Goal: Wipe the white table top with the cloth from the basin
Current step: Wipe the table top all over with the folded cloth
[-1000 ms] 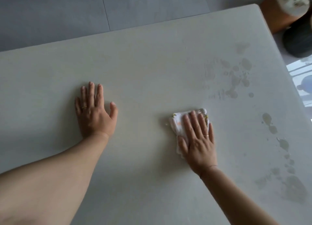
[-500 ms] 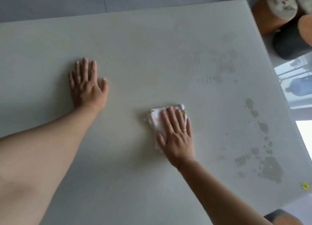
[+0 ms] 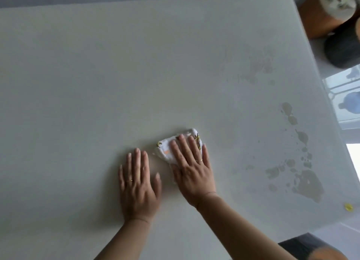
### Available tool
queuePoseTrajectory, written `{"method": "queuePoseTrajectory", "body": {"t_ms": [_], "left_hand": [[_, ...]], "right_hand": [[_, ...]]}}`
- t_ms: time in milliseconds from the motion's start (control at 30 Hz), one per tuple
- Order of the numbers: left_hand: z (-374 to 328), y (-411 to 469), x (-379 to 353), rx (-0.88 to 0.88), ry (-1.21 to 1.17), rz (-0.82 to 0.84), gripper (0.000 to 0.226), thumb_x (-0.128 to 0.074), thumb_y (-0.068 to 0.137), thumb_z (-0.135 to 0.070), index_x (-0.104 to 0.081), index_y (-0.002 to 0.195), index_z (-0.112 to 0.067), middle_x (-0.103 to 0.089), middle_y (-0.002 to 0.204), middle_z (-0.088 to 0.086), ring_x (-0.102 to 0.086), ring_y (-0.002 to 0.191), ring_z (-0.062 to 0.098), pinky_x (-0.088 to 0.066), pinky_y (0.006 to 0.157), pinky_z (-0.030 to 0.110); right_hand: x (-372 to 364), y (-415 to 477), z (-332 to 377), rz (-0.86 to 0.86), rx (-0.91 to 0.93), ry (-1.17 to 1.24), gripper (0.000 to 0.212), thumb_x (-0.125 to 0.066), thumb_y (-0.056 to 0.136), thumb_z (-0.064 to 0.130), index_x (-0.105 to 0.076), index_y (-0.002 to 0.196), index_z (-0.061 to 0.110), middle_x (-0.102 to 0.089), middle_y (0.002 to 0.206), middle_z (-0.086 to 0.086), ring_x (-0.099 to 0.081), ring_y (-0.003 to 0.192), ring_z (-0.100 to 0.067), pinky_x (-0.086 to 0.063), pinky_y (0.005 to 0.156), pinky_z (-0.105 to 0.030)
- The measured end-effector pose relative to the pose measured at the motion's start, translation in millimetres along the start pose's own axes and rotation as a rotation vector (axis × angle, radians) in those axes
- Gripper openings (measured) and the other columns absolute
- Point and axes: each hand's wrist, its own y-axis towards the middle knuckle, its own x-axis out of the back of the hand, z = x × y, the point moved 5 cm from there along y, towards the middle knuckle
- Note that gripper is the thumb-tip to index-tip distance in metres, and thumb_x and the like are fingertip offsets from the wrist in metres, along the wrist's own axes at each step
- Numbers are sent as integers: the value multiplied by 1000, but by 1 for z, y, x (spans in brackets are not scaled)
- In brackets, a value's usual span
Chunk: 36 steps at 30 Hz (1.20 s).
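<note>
Here the right hand (image 3: 191, 170) presses flat-fingered on the folded cloth (image 3: 167, 150), the left hand (image 3: 138, 185) splayed empty alongside; wet patches (image 3: 307, 183) well apart risk being missed.

Table top (image 3: 136, 64) was smooth, matt white, with wet blotches (image 3: 305, 183) at 3–4 o'clock. Cloth (image 3: 165, 150) looked soft white woven fabric, printed.

Nothing here can be read: no words, labels, brands or numbers. The folded cloth (image 3: 178, 145) on the white table top (image 3: 97, 84) carries only small yellow and orange printed motifs, not lettering.
</note>
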Motion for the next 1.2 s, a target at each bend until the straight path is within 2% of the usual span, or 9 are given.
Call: {"method": "queuePoseTrajectory", "body": {"t_ms": [200,300,400,500,633,833,933,1100,1200], "left_hand": [[-2,2,2,21,-18,18,64,-34,89,-35,-32,146,-8,-26,155,12,-26,142,29,-20,114,49],[-1,2,3,23,5,1,63,-34,89,-35,-34,145,-7,-27,154,12,-26,142,29,-20,114,49],[-2,3,4,17,12,5,63,-33,88,-34,-34,145,-6,-29,154,13,-27,142,29,-19,114,49],[-3,2,5,13,8,-21,62,-34,88,-33,-36,144,-6,-31,153,14,-29,141,30,-20,114,49],[-4,3,7,7,10,-58,61,-34,90,-33,-37,144,-5,-32,152,14,-30,141,31,-19,113,49],[-4,2,11,-7,-36,-105,57,-34,85,-21,-46,137,-1,-39,146,21,-38,135,39,-26,110,51],[-4,1,13,-1,-72,-118,58,-35,84,-18,-45,138,-2,-37,148,20,-34,137,39,-27,111,52],[-2,-1,9,-23,-80,-112,57,-34,86,-20,-41,140,-3,-33,151,18,-29,140,37,-22,114,51],[-3,-1,8,-24,-92,-106,58,-33,86,-21,-41,140,-3,-32,151,19,-29,140,38,-19,114,51]], "right_hand": [[23,-15,-92,-51,-461,62,61,-18,90,40,-11,150,29,-1,158,5,8,145,-12,8,118,-36],[25,-4,-89,-140,-553,129,57,-28,88,44,-31,143,29,-22,155,1,-7,143,-14,0,118,-40],[37,13,-100,-178,-594,95,51,-29,84,60,-43,122,28,-39,136,-1,-21,132,-20,-2,117,-44],[28,11,-99,-113,-544,46,65,-21,85,59,-33,138,23,-26,152,-4,-8,144,-23,12,117,-37],[16,8,-79,-75,-637,-18,70,-15,90,51,-7,150,17,-3,159,-4,5,146,-22,9,117,-45],[-16,-32,47,16,-175,11,58,-22,96,48,-30,146,20,-23,155,-7,-12,144,-27,-7,115,-48],[-13,-37,21,10,1,24,53,-32,96,45,-32,145,25,-26,154,-4,-13,145,-24,-11,116,-46],[16,-59,-90,-93,-454,5,58,-19,95,48,-24,148,25,-15,158,-3,-3,146,-21,-3,118,-43],[6,-62,-91,-88,-683,56,56,-16,97,48,-12,150,28,-4,160,0,6,146,-20,6,118,-43]]}}
